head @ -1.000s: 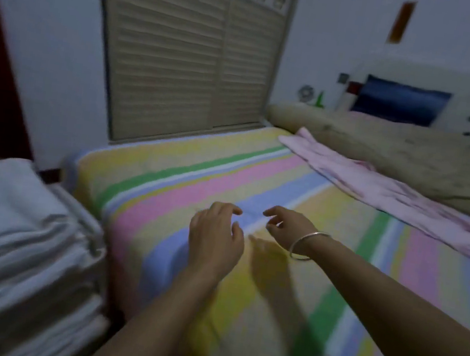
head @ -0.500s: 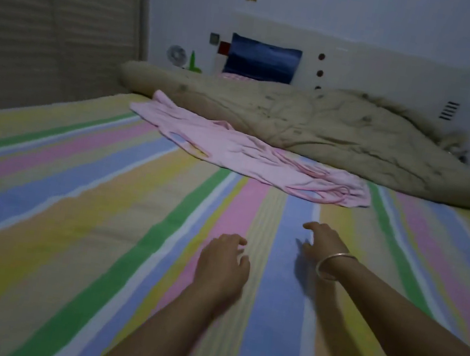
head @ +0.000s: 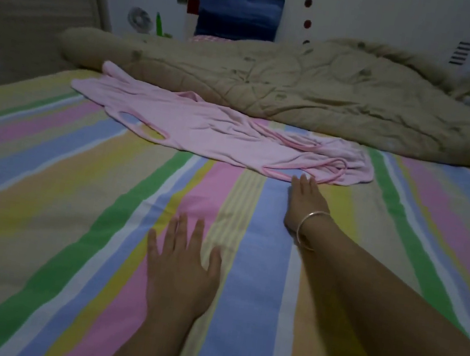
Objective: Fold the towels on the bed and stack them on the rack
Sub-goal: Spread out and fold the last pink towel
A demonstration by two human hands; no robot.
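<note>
A crumpled pink cloth [head: 219,132] with looped straps lies spread across the striped bed sheet [head: 44,180], in front of the quilt. My right hand [head: 306,203], a silver bangle on its wrist, stretches forward with straight fingers, and its fingertips reach the pink cloth's near edge. My left hand [head: 183,267] lies flat on the sheet nearer to me, fingers spread, holding nothing. The stack of white towels is out of view.
A bunched beige quilt [head: 315,98] runs across the far side of the bed. Behind it a dark blue pillow [head: 239,15] leans on the white headboard. A slatted wardrobe door [head: 33,10] stands at the left.
The view swung right, away from the white towel stack, and moved closer to the pink cloth. Both hands went forward and their fingers straightened; the right one reached the cloth's edge.
</note>
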